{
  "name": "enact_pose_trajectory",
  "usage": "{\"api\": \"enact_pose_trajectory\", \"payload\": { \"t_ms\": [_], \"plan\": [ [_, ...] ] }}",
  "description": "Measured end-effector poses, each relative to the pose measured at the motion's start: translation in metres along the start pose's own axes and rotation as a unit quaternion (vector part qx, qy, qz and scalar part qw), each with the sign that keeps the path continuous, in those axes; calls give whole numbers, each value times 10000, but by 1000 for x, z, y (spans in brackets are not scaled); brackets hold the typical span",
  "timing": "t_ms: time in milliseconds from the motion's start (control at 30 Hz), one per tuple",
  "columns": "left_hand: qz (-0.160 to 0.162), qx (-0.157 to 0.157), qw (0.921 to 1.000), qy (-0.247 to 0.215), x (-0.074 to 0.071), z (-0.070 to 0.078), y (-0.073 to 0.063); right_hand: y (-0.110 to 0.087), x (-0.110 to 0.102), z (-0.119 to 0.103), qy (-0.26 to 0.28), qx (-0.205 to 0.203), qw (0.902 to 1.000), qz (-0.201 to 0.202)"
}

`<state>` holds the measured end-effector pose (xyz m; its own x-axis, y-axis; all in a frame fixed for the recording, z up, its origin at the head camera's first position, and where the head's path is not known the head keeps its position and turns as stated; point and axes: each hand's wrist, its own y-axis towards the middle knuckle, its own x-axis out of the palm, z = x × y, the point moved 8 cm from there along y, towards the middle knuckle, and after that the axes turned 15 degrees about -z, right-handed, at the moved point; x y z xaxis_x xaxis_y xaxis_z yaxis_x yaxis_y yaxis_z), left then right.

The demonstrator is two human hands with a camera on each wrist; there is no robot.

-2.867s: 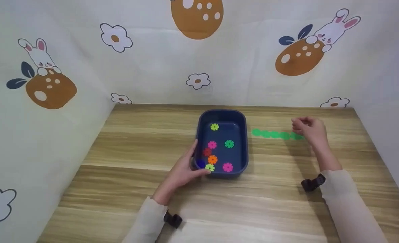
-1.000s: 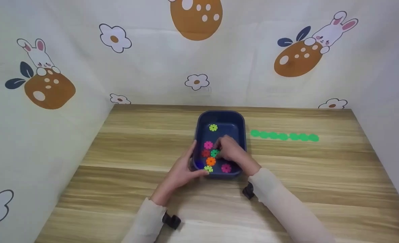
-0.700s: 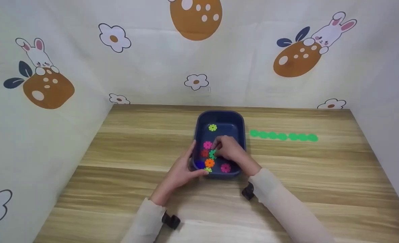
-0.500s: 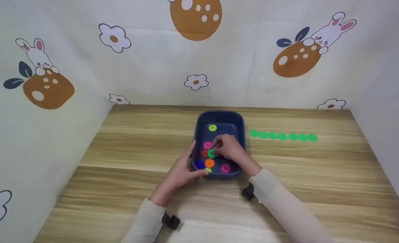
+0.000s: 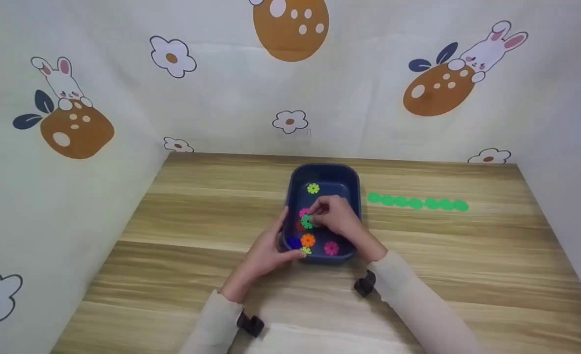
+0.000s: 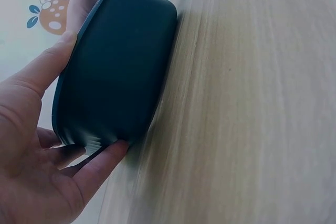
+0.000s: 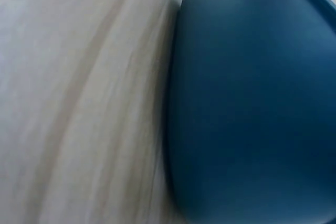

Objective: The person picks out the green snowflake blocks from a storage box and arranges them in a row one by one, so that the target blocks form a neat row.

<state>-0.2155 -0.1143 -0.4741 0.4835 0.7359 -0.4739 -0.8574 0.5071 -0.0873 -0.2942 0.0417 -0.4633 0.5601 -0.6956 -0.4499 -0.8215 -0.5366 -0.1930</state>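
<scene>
A dark blue plastic bin (image 5: 326, 169) stands on the table. My left hand (image 5: 266, 250) grips its near left corner, thumb over the rim and fingers along the outer wall, as the left wrist view shows. My right hand (image 5: 337, 216) reaches inside and pinches a green snowflake disc (image 5: 306, 221) by its right edge. That disc partly covers a pink disc (image 5: 304, 212) and a red disc (image 5: 299, 226). Nearer me in the bin lie orange (image 5: 308, 240), blue (image 5: 294, 242), yellow-green (image 5: 305, 250) and pink (image 5: 331, 248) discs. The right wrist view shows mostly the bin's outer wall (image 7: 252, 103).
Another yellow-green disc (image 5: 312, 188) lies at the bin's far end. Right of the bin, several green discs (image 5: 416, 203) form a row on the wooden table (image 5: 182, 206). A curtain (image 5: 221, 98) printed with rabbits and flowers hangs behind and beside the table.
My right hand has left the row's right end and come into the bin. It has taken hold of the green disc there and brought it left over the red one. The left hand keeps its grip.
</scene>
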Motion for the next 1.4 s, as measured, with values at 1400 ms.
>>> {"api": "enact_pose_trajectory", "payload": {
  "t_ms": [1400],
  "plan": [
    [40,-284,9993,227,0,-3,-1,-50,-105,-18,496,-561,9911,1101]
  ]
}}
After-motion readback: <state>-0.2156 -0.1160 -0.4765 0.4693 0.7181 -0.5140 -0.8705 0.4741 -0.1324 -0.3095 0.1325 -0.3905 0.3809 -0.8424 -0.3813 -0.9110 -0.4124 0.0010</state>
